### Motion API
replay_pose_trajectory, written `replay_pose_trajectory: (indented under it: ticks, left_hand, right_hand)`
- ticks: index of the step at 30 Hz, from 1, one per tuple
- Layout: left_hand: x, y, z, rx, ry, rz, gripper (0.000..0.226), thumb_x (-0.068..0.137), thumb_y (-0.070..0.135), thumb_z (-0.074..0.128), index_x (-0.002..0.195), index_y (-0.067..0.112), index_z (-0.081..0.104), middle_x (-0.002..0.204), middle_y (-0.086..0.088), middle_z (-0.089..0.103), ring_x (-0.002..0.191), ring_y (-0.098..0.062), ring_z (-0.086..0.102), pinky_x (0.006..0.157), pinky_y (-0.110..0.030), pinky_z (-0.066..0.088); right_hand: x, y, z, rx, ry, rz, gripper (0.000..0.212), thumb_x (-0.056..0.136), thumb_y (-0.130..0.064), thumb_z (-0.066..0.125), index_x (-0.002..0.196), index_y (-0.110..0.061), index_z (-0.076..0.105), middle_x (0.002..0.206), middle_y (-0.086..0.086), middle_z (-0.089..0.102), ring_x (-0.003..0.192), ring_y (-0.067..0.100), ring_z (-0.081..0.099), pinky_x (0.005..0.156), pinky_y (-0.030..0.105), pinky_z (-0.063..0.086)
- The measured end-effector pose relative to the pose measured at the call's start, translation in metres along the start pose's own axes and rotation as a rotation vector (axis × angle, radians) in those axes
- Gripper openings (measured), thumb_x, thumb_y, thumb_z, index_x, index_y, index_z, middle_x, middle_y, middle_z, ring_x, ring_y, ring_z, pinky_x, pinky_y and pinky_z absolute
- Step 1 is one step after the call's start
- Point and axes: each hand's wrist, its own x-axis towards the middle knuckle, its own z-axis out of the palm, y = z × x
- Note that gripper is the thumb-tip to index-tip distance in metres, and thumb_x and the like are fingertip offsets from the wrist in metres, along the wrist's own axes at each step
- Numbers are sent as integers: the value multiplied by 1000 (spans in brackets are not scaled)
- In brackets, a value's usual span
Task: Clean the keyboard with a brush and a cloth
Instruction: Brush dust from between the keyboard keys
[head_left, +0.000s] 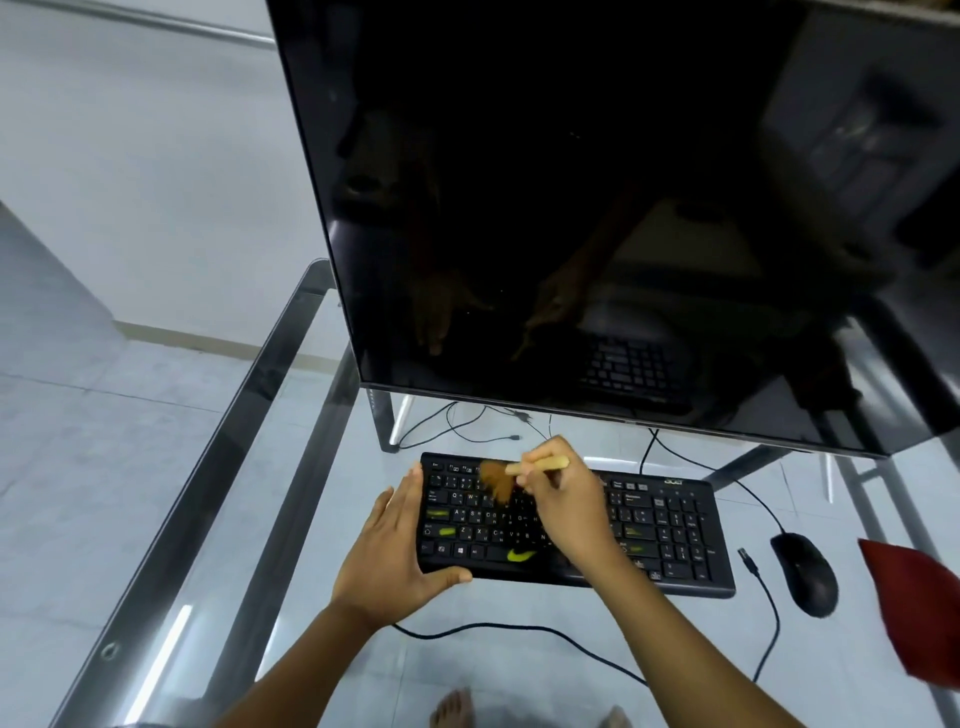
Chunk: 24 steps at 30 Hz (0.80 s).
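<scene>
Bristles of a wooden brush are being pressed onto the upper-left keys of the black keyboard, where they are showing only as a brown blur. The brush handle is being pinched by the curled fingers of the right hand, which is hovering over the middle key rows. The keyboard's left end is being braced by the left hand: its fingers are being held straight along the left edge, and its thumb is being laid along the near edge. The keyboard is lying on a glass table, just in front of a dark monitor. Yellow-green smears are showing on several keys. A black mouse is sitting just to the keyboard's right, and a red cloth is lying further right, untouched.
</scene>
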Motion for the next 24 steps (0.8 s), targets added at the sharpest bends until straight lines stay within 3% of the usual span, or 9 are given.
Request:
replay_pose_trajectory:
  ticks: [2,5,8,12,15,17,19,22,24]
  left_hand:
    - [2,1,-1,-8,12,15,122,67,85,55,152,26,-10,160,7,12,146,-10,13,120,-29,6]
    - [0,0,-3,-57,47,-6,116,70,82,57,153,27,-3,156,8,23,141,-11,24,117,-30,20]
    - [0,1,-3,-75,68,-8,113,71,80,58,152,28,-2,154,7,27,137,-12,30,112,-33,32]
    - [1,2,-4,-73,76,-33,116,69,81,59,152,26,1,151,8,32,133,-9,33,109,-29,33]
    - [1,2,-3,-66,67,-36,117,67,81,60,152,27,-1,152,10,30,134,-8,31,108,-27,30]
    - [2,1,-4,-65,69,-50,117,67,82,59,152,27,0,150,10,32,133,-9,32,108,-28,32]
    - [1,0,-2,-54,68,-56,118,67,82,59,152,26,0,150,8,33,133,-11,34,108,-32,36]
    - [2,0,-2,-58,53,-45,118,67,81,59,152,29,-4,152,9,29,135,-13,33,111,-36,35]
    - [2,-1,-2,-63,57,-47,118,67,80,60,152,28,-3,149,8,33,132,-12,35,110,-35,37]
  right_hand:
    - [7,-5,3,53,79,8,13,93,-9,59,84,-19,58,83,1,70,77,12,67,68,26,51]
    - [5,-16,22,-17,-149,5,8,94,-10,58,87,-15,60,83,1,71,79,10,68,74,24,55]
    - [6,-23,36,5,21,-82,17,93,-8,58,83,-21,60,92,-2,65,82,3,65,74,18,51]
    - [8,-33,52,-112,-193,-98,16,91,-7,56,81,-19,59,86,-2,69,78,8,63,67,19,49]
    - [14,-31,44,-82,7,-87,14,93,-7,55,83,-17,57,91,1,68,78,5,64,66,8,44]
    - [13,-25,39,-21,-100,-50,10,93,-7,55,86,-12,58,85,3,74,78,8,69,73,17,53]
    - [5,-18,35,-120,-176,-60,11,93,-9,57,85,-16,60,82,3,74,78,14,70,75,32,58]
    - [5,-6,23,-66,61,-21,14,93,-9,60,84,-19,59,80,0,71,74,9,68,69,26,54]
    - [5,-7,23,-50,-27,3,5,94,-10,60,90,-13,61,82,3,73,77,12,70,76,30,57]
